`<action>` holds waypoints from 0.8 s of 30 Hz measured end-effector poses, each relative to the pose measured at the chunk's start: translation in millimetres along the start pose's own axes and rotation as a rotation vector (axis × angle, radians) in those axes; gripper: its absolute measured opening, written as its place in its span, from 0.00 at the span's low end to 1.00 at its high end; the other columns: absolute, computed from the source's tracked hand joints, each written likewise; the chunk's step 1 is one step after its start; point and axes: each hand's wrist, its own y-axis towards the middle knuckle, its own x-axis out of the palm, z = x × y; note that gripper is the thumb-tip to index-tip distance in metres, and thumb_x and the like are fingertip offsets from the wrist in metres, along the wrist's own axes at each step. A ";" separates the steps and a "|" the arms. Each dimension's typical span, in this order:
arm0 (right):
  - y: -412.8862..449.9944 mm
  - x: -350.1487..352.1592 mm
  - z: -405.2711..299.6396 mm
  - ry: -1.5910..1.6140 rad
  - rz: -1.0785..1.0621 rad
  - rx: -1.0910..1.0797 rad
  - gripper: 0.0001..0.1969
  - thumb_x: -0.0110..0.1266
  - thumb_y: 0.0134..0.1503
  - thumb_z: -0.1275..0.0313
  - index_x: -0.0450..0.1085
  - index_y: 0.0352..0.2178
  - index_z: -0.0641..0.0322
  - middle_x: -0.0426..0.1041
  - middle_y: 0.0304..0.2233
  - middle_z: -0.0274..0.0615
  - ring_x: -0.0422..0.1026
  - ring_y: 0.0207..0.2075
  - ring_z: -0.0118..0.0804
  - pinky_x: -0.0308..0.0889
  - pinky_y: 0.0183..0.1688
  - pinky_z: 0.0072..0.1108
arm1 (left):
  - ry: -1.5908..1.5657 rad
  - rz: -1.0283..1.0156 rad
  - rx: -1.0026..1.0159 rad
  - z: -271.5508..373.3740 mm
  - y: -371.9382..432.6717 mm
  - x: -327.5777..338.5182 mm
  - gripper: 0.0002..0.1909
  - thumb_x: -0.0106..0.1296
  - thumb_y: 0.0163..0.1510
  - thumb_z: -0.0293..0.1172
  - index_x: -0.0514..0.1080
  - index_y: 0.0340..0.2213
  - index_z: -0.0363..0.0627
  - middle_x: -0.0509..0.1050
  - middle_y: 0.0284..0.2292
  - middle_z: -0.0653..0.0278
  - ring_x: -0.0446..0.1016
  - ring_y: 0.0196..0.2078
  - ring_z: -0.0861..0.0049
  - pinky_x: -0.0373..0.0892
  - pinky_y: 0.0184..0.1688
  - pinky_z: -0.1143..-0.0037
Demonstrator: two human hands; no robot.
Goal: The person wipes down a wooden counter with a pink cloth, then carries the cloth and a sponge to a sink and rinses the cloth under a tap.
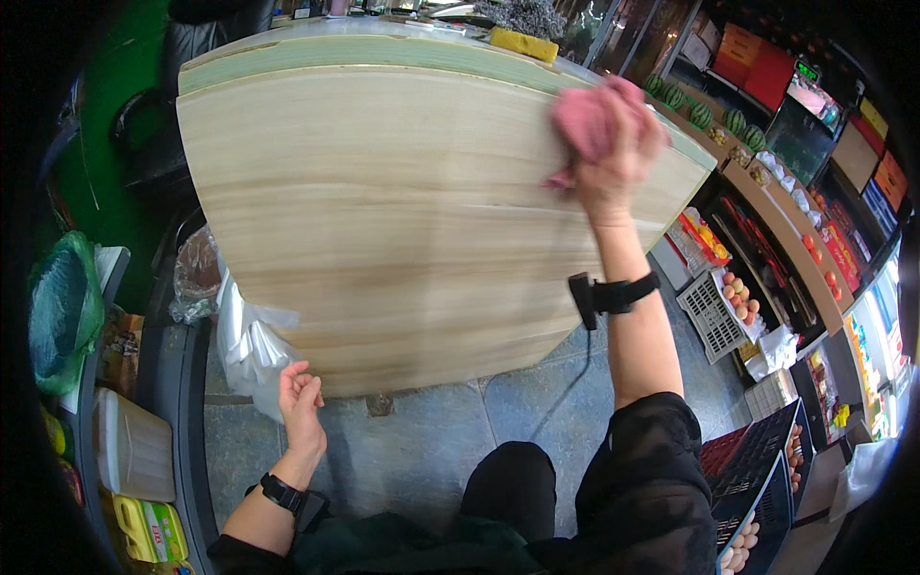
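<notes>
My right hand (pixel 622 158) grips a pink cloth (pixel 589 118), bunched under the fingers. It presses near the upper right of a pale wood-grain panel (pixel 388 215), close to the light green edge strip (pixel 374 52) along its top; hand and cloth are blurred. Below the panel's lower left corner, my left hand (pixel 302 402) hangs with its fingers loosely curled and holds nothing. Beside it are translucent plastic bags (pixel 248 341) hanging at the panel's left side. Each wrist wears a black strap with a small device.
A yellow sponge (pixel 525 44) lies on the counter top beyond the panel. Fruit shelves with watermelons (pixel 699 115) and a crate (pixel 711 316) of peaches stand right. Black crates (pixel 762 467) holding eggs are at lower right. Left is a shelf with a plastic bin (pixel 135 445) and yellow jug (pixel 149 528).
</notes>
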 end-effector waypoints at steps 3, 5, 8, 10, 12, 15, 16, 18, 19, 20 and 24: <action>-33.5 -27.4 50.4 -0.129 0.069 0.229 0.28 0.61 0.43 0.77 0.68 0.49 0.54 0.66 0.48 0.50 0.64 0.51 0.53 0.60 0.54 0.37 | -0.022 -0.047 0.025 14.7 -12.5 11.0 0.15 0.50 0.56 0.24 0.65 0.45 0.45 0.65 0.29 0.73 0.61 0.29 0.89 0.59 0.31 0.84; -45.6 -28.5 63.1 -0.239 0.137 0.439 0.23 0.59 0.47 0.76 0.68 0.48 0.57 0.66 0.48 0.51 0.65 0.49 0.52 0.61 0.53 0.37 | -0.026 -0.045 0.008 22.6 -18.1 14.7 0.15 0.50 0.56 0.24 0.65 0.45 0.45 0.65 0.29 0.73 0.61 0.29 0.89 0.59 0.31 0.84; -57.4 -4.0 27.5 -0.278 0.286 0.917 0.20 0.56 0.54 0.67 0.66 0.48 0.60 0.64 0.44 0.53 0.64 0.47 0.53 0.62 0.48 0.38 | -0.021 -0.036 0.022 24.7 -20.5 15.1 0.14 0.50 0.56 0.23 0.66 0.45 0.45 0.65 0.29 0.73 0.61 0.29 0.88 0.59 0.31 0.84; -65.1 18.3 -35.7 -0.143 0.261 0.815 0.21 0.56 0.56 0.61 0.65 0.47 0.61 0.62 0.43 0.54 0.64 0.45 0.53 0.61 0.46 0.40 | -0.001 -0.023 0.022 20.0 -18.3 13.1 0.14 0.50 0.56 0.23 0.66 0.45 0.44 0.65 0.29 0.74 0.61 0.28 0.88 0.59 0.30 0.84; -75.5 32.5 -116.4 0.064 -0.014 0.401 0.26 0.62 0.44 0.61 0.68 0.46 0.53 0.63 0.45 0.51 0.64 0.46 0.54 0.62 0.46 0.45 | 0.018 -0.011 0.022 12.6 -13.7 10.2 0.14 0.50 0.55 0.23 0.66 0.45 0.44 0.65 0.29 0.74 0.61 0.28 0.89 0.59 0.30 0.85; -90.4 37.8 -212.0 0.214 -0.155 -0.107 0.21 0.55 0.46 0.65 0.71 0.45 0.44 0.67 0.42 0.45 0.70 0.40 0.46 0.66 0.41 0.41 | 0.055 0.024 0.016 -0.3 -6.9 6.8 0.14 0.50 0.55 0.23 0.66 0.44 0.44 0.64 0.28 0.74 0.60 0.27 0.89 0.58 0.29 0.85; -96.0 34.4 -221.6 0.311 -0.206 -0.231 0.17 0.49 0.51 0.67 0.71 0.45 0.45 0.69 0.40 0.41 0.70 0.34 0.37 0.68 0.39 0.35 | 0.057 0.020 0.006 -3.9 -5.0 6.2 0.14 0.50 0.55 0.23 0.66 0.44 0.44 0.64 0.28 0.74 0.60 0.27 0.89 0.58 0.29 0.85; -104.8 24.8 -205.6 0.396 -0.295 -0.367 0.18 0.53 0.49 0.67 0.72 0.44 0.43 0.68 0.40 0.42 0.70 0.33 0.35 0.68 0.36 0.32 | 0.078 0.051 -0.048 -7.6 -2.4 5.2 0.13 0.50 0.55 0.23 0.66 0.44 0.45 0.64 0.28 0.75 0.60 0.26 0.89 0.58 0.29 0.85; -109.4 20.7 -188.3 0.431 -0.338 -0.450 0.18 0.55 0.48 0.68 0.73 0.43 0.42 0.68 0.40 0.43 0.70 0.32 0.34 0.68 0.34 0.31 | 0.062 0.023 -0.034 -8.1 -1.7 4.9 0.14 0.50 0.55 0.23 0.66 0.44 0.45 0.64 0.28 0.75 0.60 0.26 0.89 0.58 0.28 0.85; -115.6 13.6 -158.7 0.410 -0.418 -0.427 0.17 0.56 0.47 0.68 0.72 0.41 0.43 0.68 0.36 0.36 0.69 0.31 0.29 0.68 0.37 0.32 | 0.058 0.026 -0.045 -7.7 -1.1 4.6 0.14 0.50 0.55 0.23 0.66 0.44 0.45 0.64 0.28 0.75 0.60 0.26 0.89 0.58 0.28 0.85; -149.3 -29.8 -24.5 0.110 -0.237 -0.059 0.35 0.71 0.30 0.66 0.72 0.46 0.42 0.65 0.49 0.42 0.68 0.46 0.47 0.64 0.50 0.42 | 0.046 0.005 -0.060 -2.6 -3.2 4.2 0.14 0.50 0.56 0.24 0.66 0.45 0.45 0.65 0.29 0.75 0.61 0.28 0.89 0.59 0.29 0.84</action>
